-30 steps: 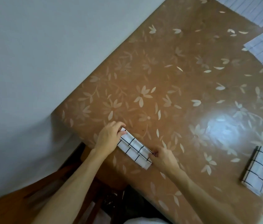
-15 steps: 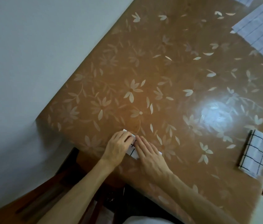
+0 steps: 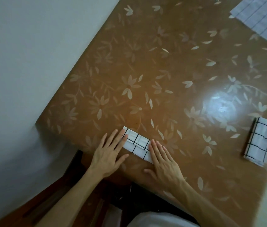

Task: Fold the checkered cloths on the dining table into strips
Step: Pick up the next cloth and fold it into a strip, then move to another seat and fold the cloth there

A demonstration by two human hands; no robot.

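Pressing: we flatten the folded strip near the dining table edge, setting its creases.
Left hand: fingers spread flat on one end.
Right hand: flat on the other end, nothing pinched.
Finished cloth: well apart, right.

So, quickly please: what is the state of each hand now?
Left hand: open, flat, fingers on the left end of the folded checkered cloth.
Right hand: open, flat, pressing the cloth's right end; grips nothing.
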